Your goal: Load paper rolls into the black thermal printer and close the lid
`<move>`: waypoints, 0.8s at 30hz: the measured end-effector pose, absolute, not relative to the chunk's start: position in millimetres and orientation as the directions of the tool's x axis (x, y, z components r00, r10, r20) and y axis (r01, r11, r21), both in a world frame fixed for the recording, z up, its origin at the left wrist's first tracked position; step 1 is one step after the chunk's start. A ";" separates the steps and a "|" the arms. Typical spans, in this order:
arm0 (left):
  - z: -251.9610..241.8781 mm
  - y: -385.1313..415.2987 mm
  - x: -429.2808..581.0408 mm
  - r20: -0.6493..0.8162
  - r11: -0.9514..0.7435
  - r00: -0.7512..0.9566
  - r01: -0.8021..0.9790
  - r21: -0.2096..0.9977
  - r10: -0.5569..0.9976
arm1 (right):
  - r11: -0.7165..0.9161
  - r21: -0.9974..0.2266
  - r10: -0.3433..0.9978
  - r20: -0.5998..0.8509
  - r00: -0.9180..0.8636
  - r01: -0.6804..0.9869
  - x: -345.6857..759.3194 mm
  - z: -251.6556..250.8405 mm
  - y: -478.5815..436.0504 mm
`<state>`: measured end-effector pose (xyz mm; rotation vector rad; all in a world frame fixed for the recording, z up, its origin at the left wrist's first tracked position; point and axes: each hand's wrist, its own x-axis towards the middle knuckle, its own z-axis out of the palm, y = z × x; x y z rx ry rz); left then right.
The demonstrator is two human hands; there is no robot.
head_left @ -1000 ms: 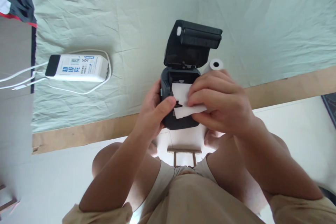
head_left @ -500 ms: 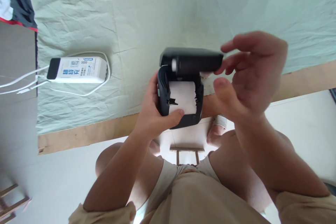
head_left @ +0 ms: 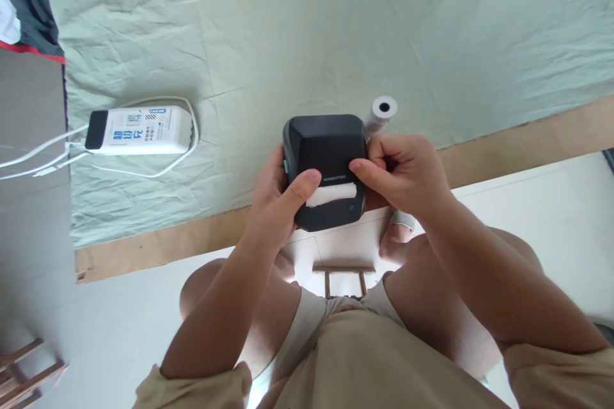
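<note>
Both hands are wrapped around the little black printer (head_left: 323, 147), lid shut, held right over the wooden table edge (head_left: 527, 147). Left hand (head_left: 275, 204) clamps the left side, thumb on top. Right hand (head_left: 407, 172) grips the right side, thumb pressed by the white paper strip (head_left: 330, 193) poking out the slot. A spare paper roll (head_left: 382, 108) lies just behind on the green cloth (head_left: 288, 25) — white power bank (head_left: 139, 131) well off left.

A printer (head_left: 326, 153) sits near the front edge of a cloth (head_left: 288, 25), between left hand (head_left: 273, 204) and right hand (head_left: 407, 169). A paper roll (head_left: 381, 110) lies just behind it, a charger box (head_left: 139, 130) well left.
</note>
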<state>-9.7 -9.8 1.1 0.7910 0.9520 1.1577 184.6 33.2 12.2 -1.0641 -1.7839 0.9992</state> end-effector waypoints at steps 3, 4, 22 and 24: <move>-2.3 -10.4 -11.0 -0.175 0.210 0.125 -0.388 0.897 0.977 | 0.276 -0.911 0.937 0.183 -0.298 0.306 183.3 12.3 31.9; -3.2 -10.3 -11.1 -0.181 0.214 0.119 -0.398 0.892 0.976 | 0.271 -0.911 0.940 0.180 -0.291 0.312 183.2 11.9 31.4; -2.8 -2.2 -5.7 -0.268 0.172 -0.110 -0.530 0.830 0.957 | 0.371 -0.901 0.892 0.280 -0.353 0.223 197.8 17.0 41.4; -2.1 -2.2 -6.5 -0.308 0.217 -0.080 -0.542 0.811 0.948 | 0.438 -0.871 0.895 0.399 -0.200 0.222 192.5 23.8 37.1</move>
